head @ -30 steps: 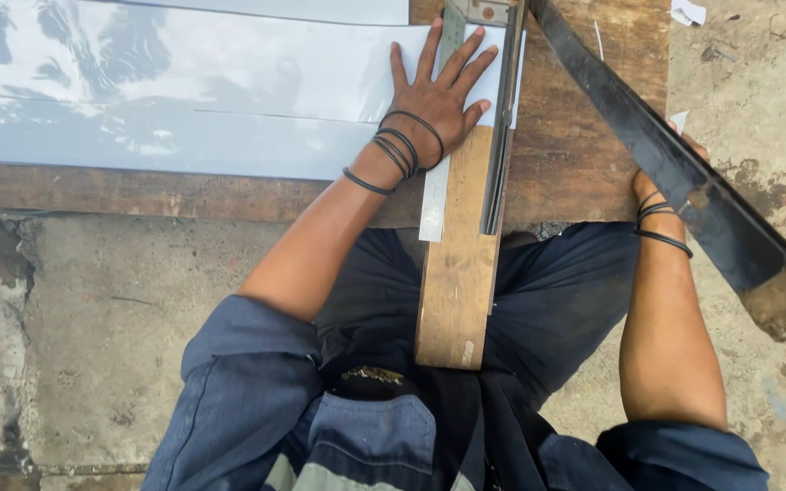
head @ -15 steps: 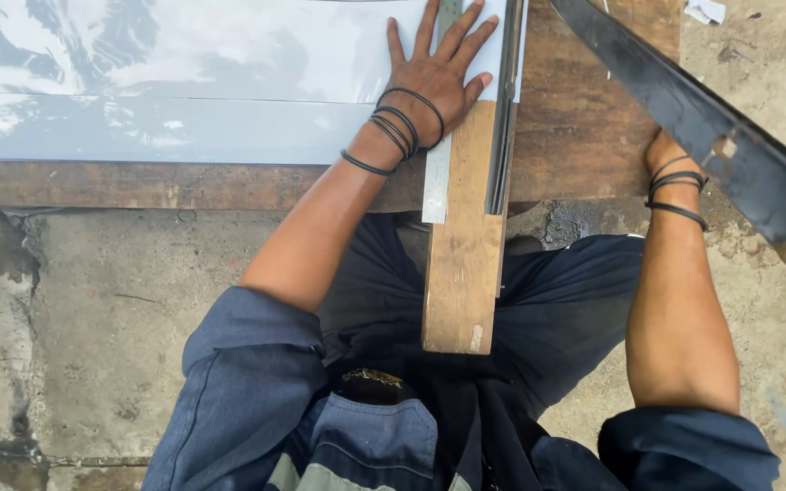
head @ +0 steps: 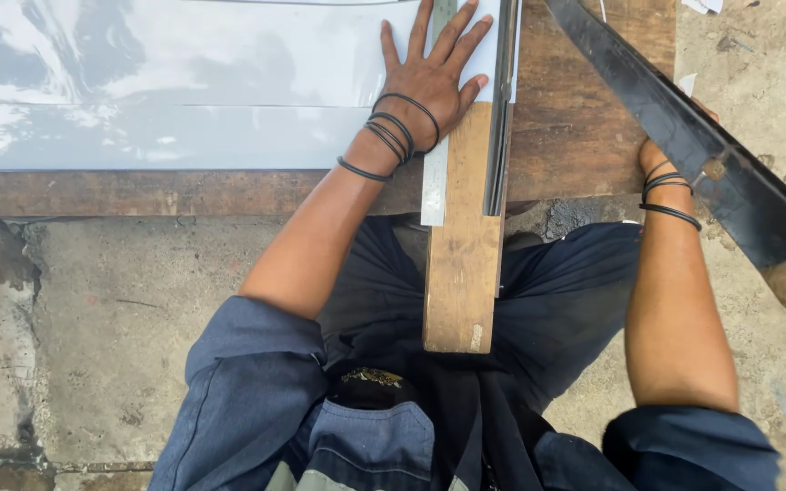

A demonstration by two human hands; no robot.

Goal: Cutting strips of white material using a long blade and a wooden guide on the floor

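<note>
The left hand lies flat with fingers spread, gripping nothing, pressing a glossy white sheet at twelve o'clock beside a metal ruler and a wooden guide board. At three o'clock, the right hand is mostly hidden behind the long black cutter blade; I cannot tell its grip.

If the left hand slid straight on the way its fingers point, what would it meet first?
Probably nothing but more of the glossy white sheet that the left hand lies flat on; its fingers point up toward the picture's top edge, where the view ends.
</note>
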